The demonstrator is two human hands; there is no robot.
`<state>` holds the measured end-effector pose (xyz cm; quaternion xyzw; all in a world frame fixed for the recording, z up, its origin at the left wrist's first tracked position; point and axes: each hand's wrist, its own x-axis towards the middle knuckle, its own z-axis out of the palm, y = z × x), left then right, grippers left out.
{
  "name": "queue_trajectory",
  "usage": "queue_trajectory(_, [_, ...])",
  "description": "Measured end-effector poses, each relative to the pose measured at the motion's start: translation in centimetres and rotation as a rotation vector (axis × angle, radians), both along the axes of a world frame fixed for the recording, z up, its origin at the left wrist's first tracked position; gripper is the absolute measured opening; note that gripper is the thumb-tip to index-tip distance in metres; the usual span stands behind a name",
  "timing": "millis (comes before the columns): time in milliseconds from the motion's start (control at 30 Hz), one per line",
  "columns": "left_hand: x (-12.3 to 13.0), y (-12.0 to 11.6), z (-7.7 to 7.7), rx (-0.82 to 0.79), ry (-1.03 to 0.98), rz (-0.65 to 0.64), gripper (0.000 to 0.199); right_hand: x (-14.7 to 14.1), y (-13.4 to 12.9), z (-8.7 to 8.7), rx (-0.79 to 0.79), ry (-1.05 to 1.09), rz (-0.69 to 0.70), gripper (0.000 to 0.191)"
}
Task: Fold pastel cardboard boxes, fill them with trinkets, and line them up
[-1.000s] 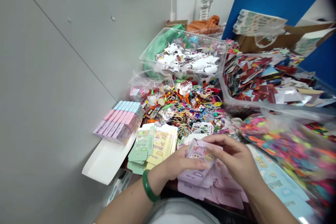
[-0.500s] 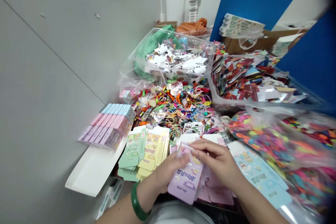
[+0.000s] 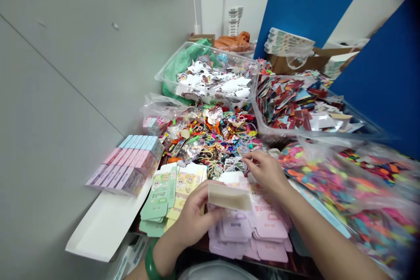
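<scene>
My left hand [image 3: 198, 212], with a green bangle at the wrist, is closed round a small cardboard box [image 3: 229, 197] popped into shape, its open end facing me. Past it, my right hand [image 3: 265, 169] reaches over the near edge of the heap of small trinkets [image 3: 210, 133]. Its thumb and forefinger are pinched close to some white-edged stickers [image 3: 235, 164]; whether anything is between them is too small to make out. Below the hands lie flat purple cartons [image 3: 229, 245] and pink cartons [image 3: 271, 245], with green cartons [image 3: 155, 201] and yellow cartons [image 3: 183, 188] to the left.
Finished-looking blue, pink and purple boxes [image 3: 131, 157] stand in rows on a white tray [image 3: 101, 227] by the grey wall. Clear bins of paper pieces [image 3: 210, 81] and cards [image 3: 295, 105] sit behind. Bags of colourful pieces [image 3: 331, 179] line the right.
The flat-looking purple carton held by both hands is now an opened box in my left hand, tipped with its opening toward me. My right hand has let go and moved forward to the trinkets.
</scene>
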<state>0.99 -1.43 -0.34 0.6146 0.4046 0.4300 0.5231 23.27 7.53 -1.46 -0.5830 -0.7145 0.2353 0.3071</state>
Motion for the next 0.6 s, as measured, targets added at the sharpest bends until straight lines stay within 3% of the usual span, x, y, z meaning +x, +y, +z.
queue_trajectory(167, [0.1, 0.2, -0.3, -0.341, -0.274, 0.101, 0.038, -0.3, 3.8, -1.6, 0.013, -0.106, 0.113, 0.011])
queue_trajectory(333, [-0.4, 0.3, -0.1, -0.350, -0.321, 0.151, 0.036, -0.9, 4.6, -2.1, -0.033, -0.105, 0.108, 0.013])
queue_trajectory(600, [-0.1, 1.1, 0.1, -0.417, -0.320, 0.260, 0.048, 2.0, 5.6, -0.1, -0.088, -0.023, -0.090, 0.029])
